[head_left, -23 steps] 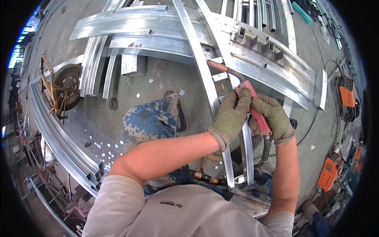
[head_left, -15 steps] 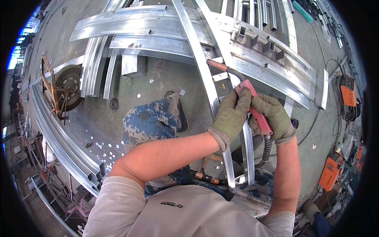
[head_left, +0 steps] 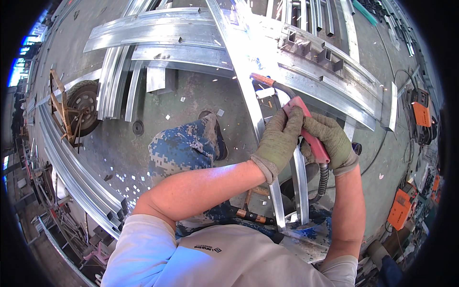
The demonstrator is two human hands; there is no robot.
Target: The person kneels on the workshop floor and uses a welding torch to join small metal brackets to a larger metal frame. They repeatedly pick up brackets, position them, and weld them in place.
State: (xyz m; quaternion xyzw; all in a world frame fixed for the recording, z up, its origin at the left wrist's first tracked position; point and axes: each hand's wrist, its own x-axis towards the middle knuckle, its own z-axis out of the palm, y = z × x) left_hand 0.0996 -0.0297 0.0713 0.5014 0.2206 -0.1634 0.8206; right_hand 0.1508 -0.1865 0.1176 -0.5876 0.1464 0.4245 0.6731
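- Both gloved hands, left hand point(head_left: 279, 138) and right hand point(head_left: 330, 139), are closed around the pink welding torch point(head_left: 306, 131)
- Its copper nozzle point(head_left: 261, 79) sits against the long metal strip point(head_left: 248, 91) over the concrete floor point(head_left: 186, 103)
- The torch looks rigid and light, its hose point(head_left: 324, 179) stiff; best held by the handle, away from the likely hot tip

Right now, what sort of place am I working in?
Most likely a metal fabrication or welding yard. Both gloved hands grip a red-handled welding torch aimed at a long galvanised steel bar, more steel sections lie stacked on the concrete floor, and orange welding machines stand along the right.
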